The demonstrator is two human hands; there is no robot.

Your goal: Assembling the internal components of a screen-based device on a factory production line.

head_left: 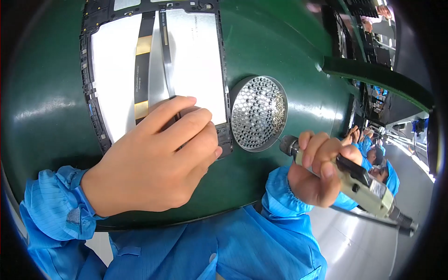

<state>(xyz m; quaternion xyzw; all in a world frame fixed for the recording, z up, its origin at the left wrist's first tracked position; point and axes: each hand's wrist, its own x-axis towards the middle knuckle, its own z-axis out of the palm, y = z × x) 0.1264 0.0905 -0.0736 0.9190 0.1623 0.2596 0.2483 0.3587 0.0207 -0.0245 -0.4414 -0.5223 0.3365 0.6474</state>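
An opened tablet (191,65) lies on the bench, its two white battery packs, black frame and dark flat cables exposed. My left hand (163,154) bears down on its lower end, fingers bent and close together around a thin black flat cable (165,51). The thumb and what lies under the palm are hidden. My right hand (322,163) is closed around a pale electric screwdriver (368,186), with its thin bit pointing left. The bit's tip is near the lower right rim of a round metal screw dish (254,149), which has a perforated plate and many tiny screws inside.
The green bench top (42,93) surrounds the tablet and dish. A dark green curved bar (378,77) rises at the right edge. A cord trails below the screwdriver. Beyond it, people in blue workwear (389,177) sit along the line.
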